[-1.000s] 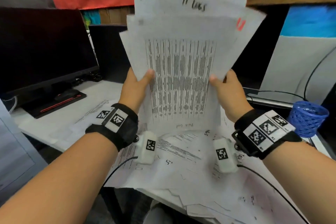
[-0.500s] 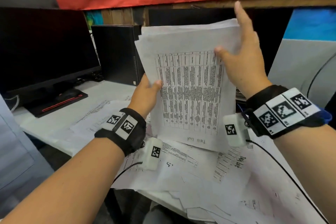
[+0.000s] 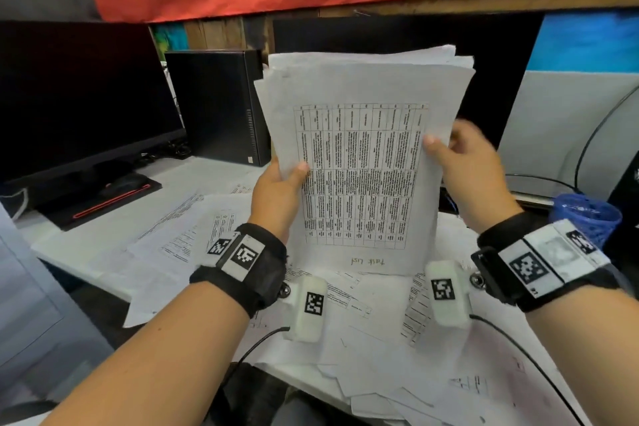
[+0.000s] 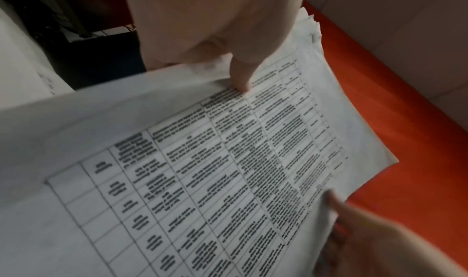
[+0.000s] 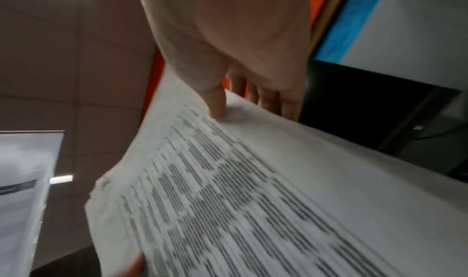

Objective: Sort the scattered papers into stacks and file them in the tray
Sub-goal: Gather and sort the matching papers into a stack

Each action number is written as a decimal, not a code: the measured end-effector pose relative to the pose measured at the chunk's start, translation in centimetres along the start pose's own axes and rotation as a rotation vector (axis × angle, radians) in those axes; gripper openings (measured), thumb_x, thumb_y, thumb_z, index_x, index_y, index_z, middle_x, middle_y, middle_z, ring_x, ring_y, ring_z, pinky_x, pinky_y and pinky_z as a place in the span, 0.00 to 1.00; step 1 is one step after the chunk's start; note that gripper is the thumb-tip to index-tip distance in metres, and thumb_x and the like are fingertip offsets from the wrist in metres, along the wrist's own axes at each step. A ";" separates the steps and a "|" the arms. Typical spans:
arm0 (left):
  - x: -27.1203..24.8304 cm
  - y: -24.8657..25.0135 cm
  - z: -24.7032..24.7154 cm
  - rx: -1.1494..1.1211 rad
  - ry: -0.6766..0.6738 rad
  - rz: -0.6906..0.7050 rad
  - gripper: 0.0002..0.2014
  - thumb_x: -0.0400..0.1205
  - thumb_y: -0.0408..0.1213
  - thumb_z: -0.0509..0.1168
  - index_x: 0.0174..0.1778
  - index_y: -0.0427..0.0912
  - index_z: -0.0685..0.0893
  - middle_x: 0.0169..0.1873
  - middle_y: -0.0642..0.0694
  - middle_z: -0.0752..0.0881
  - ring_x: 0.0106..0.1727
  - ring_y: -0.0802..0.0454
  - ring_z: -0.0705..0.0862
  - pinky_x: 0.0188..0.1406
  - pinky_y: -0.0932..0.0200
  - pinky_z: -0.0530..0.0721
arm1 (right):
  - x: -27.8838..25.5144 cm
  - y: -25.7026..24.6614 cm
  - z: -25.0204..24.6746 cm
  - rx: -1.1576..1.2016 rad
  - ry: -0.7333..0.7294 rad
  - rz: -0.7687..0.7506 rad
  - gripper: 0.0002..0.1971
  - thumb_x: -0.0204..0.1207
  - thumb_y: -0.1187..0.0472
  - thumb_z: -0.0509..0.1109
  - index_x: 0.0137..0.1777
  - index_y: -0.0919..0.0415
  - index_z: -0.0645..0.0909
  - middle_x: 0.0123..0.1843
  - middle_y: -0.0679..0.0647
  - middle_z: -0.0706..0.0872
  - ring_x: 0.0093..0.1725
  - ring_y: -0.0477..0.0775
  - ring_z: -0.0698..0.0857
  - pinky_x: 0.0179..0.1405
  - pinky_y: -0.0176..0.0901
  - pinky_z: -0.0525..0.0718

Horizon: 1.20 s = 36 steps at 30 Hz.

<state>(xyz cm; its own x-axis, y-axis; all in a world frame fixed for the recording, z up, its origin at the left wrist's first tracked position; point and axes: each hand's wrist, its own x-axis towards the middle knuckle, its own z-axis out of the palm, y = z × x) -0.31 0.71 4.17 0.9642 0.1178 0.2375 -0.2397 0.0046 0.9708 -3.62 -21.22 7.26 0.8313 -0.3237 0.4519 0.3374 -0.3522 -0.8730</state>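
You hold the paper stack (image 3: 359,162) upright above the littered desk (image 3: 103,218), long axis vertical, left hand (image 3: 276,194) pinching its left edge, right hand (image 3: 473,169) pinching the right, equally near.

Your head view: even indoor light, sharp centre, wide-angle bend at edges. Your wrist views dimmer, grainy; printed white paper stack (image 5: 253,201) text motion-smeared.

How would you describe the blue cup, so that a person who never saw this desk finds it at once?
Start at the white desk covered with loose papers and go to its far right edge, past the right hand. There stands the blue cup, a small mesh holder. It is the only blue thing on the desk.
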 end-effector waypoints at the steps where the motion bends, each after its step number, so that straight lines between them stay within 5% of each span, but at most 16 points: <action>1: -0.1 0.2 0.2 -0.024 0.021 -0.005 0.18 0.86 0.37 0.60 0.72 0.46 0.77 0.61 0.54 0.85 0.59 0.60 0.82 0.63 0.58 0.77 | -0.5 0.8 0.2 -0.016 -0.047 0.073 0.13 0.83 0.58 0.63 0.66 0.53 0.78 0.57 0.47 0.86 0.55 0.46 0.86 0.61 0.53 0.85; 4: -0.5 1.3 1.3 -0.045 0.066 0.017 0.16 0.87 0.38 0.58 0.72 0.45 0.74 0.60 0.53 0.83 0.58 0.57 0.82 0.60 0.58 0.80 | -1.8 1.9 1.3 -0.020 -0.003 0.141 0.09 0.86 0.59 0.56 0.59 0.52 0.76 0.54 0.44 0.84 0.54 0.47 0.83 0.57 0.47 0.83; 7: -1.1 2.2 2.6 -0.066 0.081 0.091 0.14 0.87 0.37 0.57 0.69 0.45 0.69 0.53 0.56 0.81 0.49 0.64 0.81 0.39 0.75 0.80 | -2.5 1.4 2.3 0.041 0.104 0.045 0.07 0.86 0.63 0.52 0.57 0.57 0.71 0.45 0.43 0.78 0.42 0.40 0.77 0.38 0.30 0.77; 9: -1.6 2.1 3.2 -0.079 0.089 0.110 0.16 0.85 0.37 0.60 0.69 0.47 0.66 0.55 0.54 0.80 0.50 0.65 0.81 0.38 0.77 0.80 | -3.0 1.2 2.8 0.039 0.093 0.040 0.05 0.86 0.64 0.53 0.56 0.58 0.69 0.42 0.42 0.75 0.36 0.38 0.73 0.32 0.29 0.74; 14: -2.0 0.0 2.3 0.008 0.174 0.102 0.25 0.80 0.40 0.68 0.71 0.50 0.66 0.62 0.49 0.78 0.61 0.53 0.81 0.59 0.57 0.82 | -3.4 0.7 2.7 0.033 0.018 0.080 0.25 0.82 0.61 0.64 0.75 0.50 0.61 0.53 0.42 0.80 0.46 0.35 0.79 0.43 0.33 0.80; 17: -1.8 -0.7 1.7 0.009 0.131 0.078 0.23 0.82 0.39 0.66 0.69 0.51 0.65 0.60 0.52 0.81 0.57 0.58 0.82 0.50 0.65 0.79 | -1.6 -1.2 1.5 0.072 0.073 -0.086 0.32 0.80 0.63 0.66 0.79 0.43 0.56 0.57 0.39 0.80 0.52 0.35 0.83 0.50 0.37 0.85; 21: -2.0 -1.4 1.3 0.017 0.117 0.047 0.22 0.84 0.40 0.63 0.73 0.47 0.65 0.54 0.56 0.81 0.52 0.63 0.82 0.47 0.67 0.78 | 2.1 -4.8 0.5 0.030 0.150 -0.310 0.26 0.81 0.56 0.62 0.78 0.43 0.61 0.75 0.38 0.70 0.70 0.41 0.75 0.71 0.37 0.74; 24: -2.1 -2.3 1.2 0.017 0.127 0.013 0.18 0.84 0.42 0.62 0.69 0.47 0.68 0.53 0.55 0.83 0.54 0.58 0.83 0.55 0.57 0.80 | 4.6 -6.0 0.8 -0.040 0.146 -0.289 0.09 0.80 0.54 0.63 0.57 0.44 0.80 0.56 0.37 0.83 0.49 0.34 0.79 0.54 0.31 0.77; 27: -2.0 -3.1 1.1 0.014 0.126 -0.006 0.12 0.85 0.44 0.60 0.64 0.50 0.71 0.54 0.52 0.83 0.55 0.54 0.83 0.59 0.52 0.82 | 5.8 -5.7 1.2 -0.093 0.183 -0.237 0.06 0.80 0.56 0.63 0.46 0.52 0.82 0.39 0.38 0.80 0.40 0.35 0.77 0.44 0.33 0.77; 31: -1.7 -3.9 0.9 0.040 0.129 -0.027 0.12 0.85 0.47 0.60 0.62 0.50 0.75 0.56 0.49 0.85 0.57 0.50 0.83 0.62 0.43 0.82 | 5.8 -5.0 1.0 -0.105 0.234 -0.229 0.06 0.81 0.57 0.60 0.51 0.52 0.78 0.43 0.36 0.78 0.43 0.34 0.76 0.46 0.33 0.74; 33: -1.6 -4.2 0.8 0.031 0.120 -0.034 0.09 0.85 0.47 0.59 0.59 0.51 0.77 0.53 0.50 0.85 0.56 0.50 0.84 0.62 0.43 0.82 | 5.1 -5.1 1.1 -0.152 0.176 -0.297 0.11 0.81 0.56 0.61 0.62 0.49 0.74 0.54 0.33 0.76 0.51 0.32 0.76 0.51 0.25 0.72; 36: -1.5 -4.4 0.6 0.024 0.112 -0.036 0.04 0.85 0.46 0.59 0.53 0.56 0.77 0.52 0.53 0.86 0.56 0.51 0.84 0.63 0.44 0.81 | 4.5 -4.9 1.2 -0.361 0.088 -0.323 0.17 0.80 0.55 0.64 0.69 0.49 0.73 0.66 0.45 0.75 0.58 0.41 0.73 0.58 0.30 0.69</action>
<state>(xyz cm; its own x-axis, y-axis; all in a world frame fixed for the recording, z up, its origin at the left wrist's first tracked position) -0.60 -0.11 -0.43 0.9530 0.2287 0.1987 -0.2011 -0.0129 0.9795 -0.97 -19.93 13.36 0.6637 -0.2147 0.7165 0.3842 -0.7240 -0.5729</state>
